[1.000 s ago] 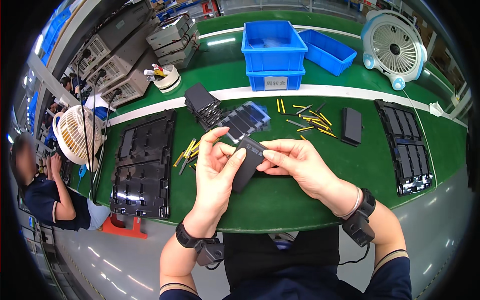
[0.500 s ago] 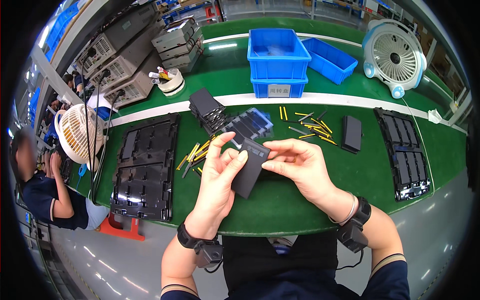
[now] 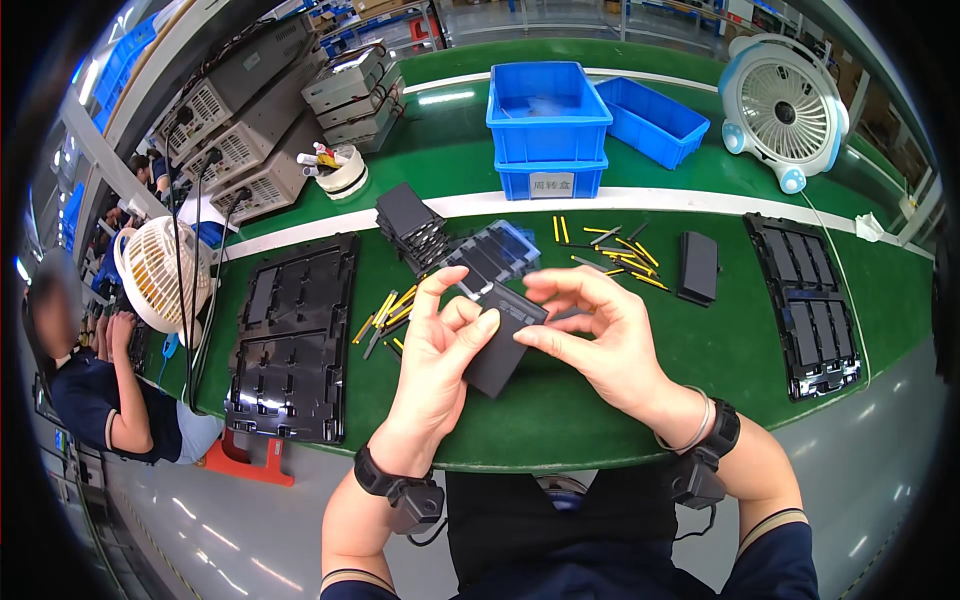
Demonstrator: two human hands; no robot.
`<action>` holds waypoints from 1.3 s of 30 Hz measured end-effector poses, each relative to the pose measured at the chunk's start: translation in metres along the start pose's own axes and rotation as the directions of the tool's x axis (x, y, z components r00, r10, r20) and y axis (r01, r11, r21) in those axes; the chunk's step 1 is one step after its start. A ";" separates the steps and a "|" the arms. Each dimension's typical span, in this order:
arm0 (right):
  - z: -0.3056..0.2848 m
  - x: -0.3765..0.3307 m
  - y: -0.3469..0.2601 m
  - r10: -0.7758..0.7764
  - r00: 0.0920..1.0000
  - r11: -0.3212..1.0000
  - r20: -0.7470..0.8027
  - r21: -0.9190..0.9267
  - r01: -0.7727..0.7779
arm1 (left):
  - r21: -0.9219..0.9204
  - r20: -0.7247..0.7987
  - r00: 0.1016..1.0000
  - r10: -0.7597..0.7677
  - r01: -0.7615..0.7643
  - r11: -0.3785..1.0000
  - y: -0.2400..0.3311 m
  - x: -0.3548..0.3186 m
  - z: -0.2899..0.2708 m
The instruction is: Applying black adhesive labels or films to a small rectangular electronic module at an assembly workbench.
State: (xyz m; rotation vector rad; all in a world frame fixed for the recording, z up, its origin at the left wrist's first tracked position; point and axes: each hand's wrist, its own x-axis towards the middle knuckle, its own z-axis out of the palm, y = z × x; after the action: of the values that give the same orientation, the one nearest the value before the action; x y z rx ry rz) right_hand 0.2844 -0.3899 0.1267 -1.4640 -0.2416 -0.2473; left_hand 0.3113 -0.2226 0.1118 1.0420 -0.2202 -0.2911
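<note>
Above the near middle of the bench, a flat black battery-like block (image 3: pixel 494 362) is held tilted, with small light printing near its upper end. My left hand (image 3: pixel 440 340) grips its left side, thumb across the face, index finger raised. At the block's upper right corner, my right hand (image 3: pixel 596 330) is bent round with the thumb against the edge; its blurred index finger lies over the top end. Whether a thin strip is between those fingertips, I cannot make out. Just beyond are a stack of similar black blocks (image 3: pixel 408 215) and a clear-blue plastic sheet (image 3: pixel 495 252) with dark strips.
Yellow-and-black strips lie left (image 3: pixel 388 315) and right (image 3: pixel 630 258) of my hands. More blocks (image 3: pixel 698 268) stand at right. Black moulded trays flank the bench, left (image 3: pixel 290 345) and right (image 3: pixel 800 300). Blue bins (image 3: pixel 550 140) and a white fan (image 3: pixel 785 115) stand behind. A person sits at far left.
My right hand's fingers have shifted slightly at the block's upper corner, the index finger lifting and blurring. The block has turned a little, and its printing is less plain. My left hand keeps its grip.
</note>
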 end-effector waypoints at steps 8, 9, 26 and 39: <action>-0.010 0.001 0.000 -0.095 0.970 0.913 0.225 -0.368 0.175 | 0.238 0.040 0.971 0.236 -0.238 0.942 -0.002 -0.004 0.003; -0.010 0.002 0.001 -0.095 0.969 0.913 0.227 -0.369 0.176 | 0.279 0.037 0.964 0.262 -0.262 0.924 -0.002 -0.004 0.002; 0.004 -0.008 -0.001 0.290 0.948 0.843 0.129 0.435 -0.317 | 0.778 0.519 0.556 0.649 -0.621 -0.090 -0.010 -0.006 0.023; -0.006 0.000 0.018 0.231 0.938 0.909 0.260 0.285 -0.303 | 0.370 -0.080 0.988 0.134 -0.096 0.924 -0.003 0.003 0.003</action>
State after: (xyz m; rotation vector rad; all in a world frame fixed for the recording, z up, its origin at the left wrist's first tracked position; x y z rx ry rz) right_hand 0.2901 -0.3942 0.1088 -1.1804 -0.2428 0.1766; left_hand 0.3128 -0.2269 0.1108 1.4046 -0.2467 -0.0882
